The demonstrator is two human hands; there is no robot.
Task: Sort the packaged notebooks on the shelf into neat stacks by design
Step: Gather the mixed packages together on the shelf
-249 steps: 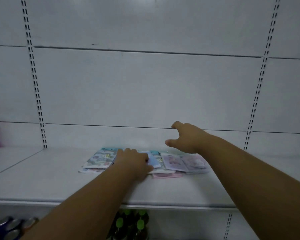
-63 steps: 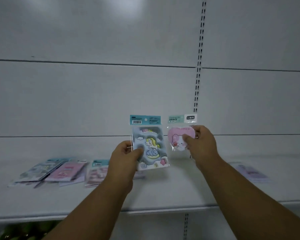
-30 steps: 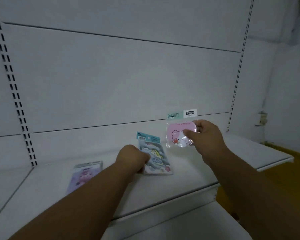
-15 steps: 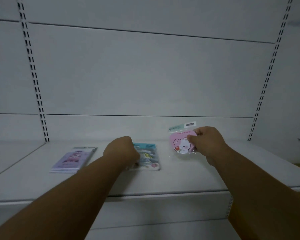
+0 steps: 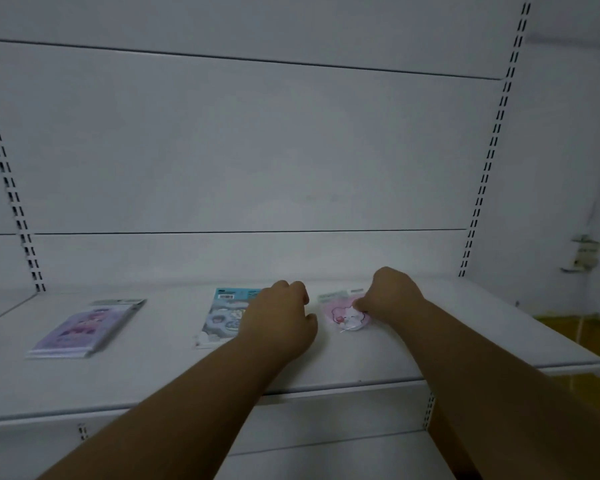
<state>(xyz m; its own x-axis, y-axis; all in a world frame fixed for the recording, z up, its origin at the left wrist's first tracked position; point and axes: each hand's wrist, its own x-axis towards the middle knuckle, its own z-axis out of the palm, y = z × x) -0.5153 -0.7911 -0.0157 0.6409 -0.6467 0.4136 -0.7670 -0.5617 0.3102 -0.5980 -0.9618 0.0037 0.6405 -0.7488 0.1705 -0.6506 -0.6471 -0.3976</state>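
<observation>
White metal shelf (image 5: 326, 362) w/ a flat matte top carries three clear-plastic-wrapped notebook packs, each lying flat and well apart from the others, prob. as seeds for separate design stacks.

Right hand (image 5: 392, 296) is curled, knuckles up; its fingers (image 5: 361, 304) pinch the right edge of the pink rounded bear-print notebook pack (image 5: 343, 315). Pack lies on the shelf, pale header card pointing toward the back panel (image 5: 257, 150). Looks like it's being set down or squared up, grip not yet let go.

Left hand (image 5: 281, 320) sits just left of the right-hand fingers, a narrow strip of bare shelf between it and the pink pack. It covers the right side of the blue rectangular unicorn-print notebook pack (image 5: 222, 317), teal header card w/ barcode at the far end. Fingers look curled down over the pack, but whether they grip it or just rest on it I can't tell; underside is hidden. Prob. steadying it so it stays aligned w/ the shelf edge.

Far left of both hands, untouched: lilac rectangular notebook pack (image 5: 84, 329), glossy wrap, slightly angled; it shows a thick edge, maybe more than one pack, can't say.

Textures: wraps are shiny, slippery film, thin and light, so packs will likely slide easily on the smooth shelf. Slotted uprights (image 5: 489, 161) frame the bay. Sorting seems early: only single packs per design visible here.
</observation>
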